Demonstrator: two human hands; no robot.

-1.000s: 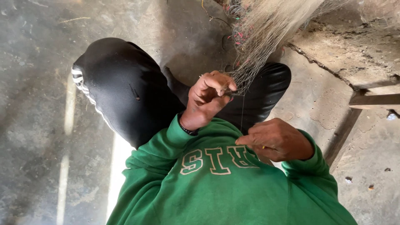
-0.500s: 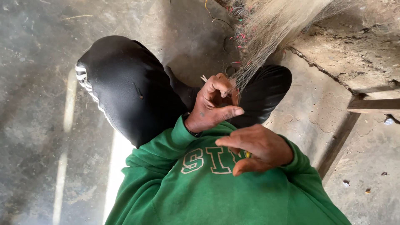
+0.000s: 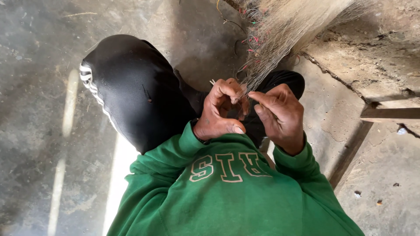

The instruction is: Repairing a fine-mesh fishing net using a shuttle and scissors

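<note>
I look down and see both hands raised close together in front of the chest, above the black trousers point(image 3: 131, 91). The left hand point(image 3: 221, 111) is curled, its fingers bent inward and pinching the lower end of a bundle of thin pale fibres point(image 3: 280, 39), with a short pale stick end showing just above its knuckles. The right hand point(image 3: 280, 116) stands just beside it, fingertips pressed together on the same thin strands, so both hands are clenched on the fibres. The bundle hangs down from the top of the view, wide and loose above and narrowing to a point at the fingers; small red and green threads are mixed in its upper part. Below the hands is the green sweatshirt point(image 3: 227, 192) with pale letters. Around is a grey concrete floor point(image 3: 39, 131), and on the right a wooden plank point(image 3: 389, 114) lies on a rough ledge.
</note>
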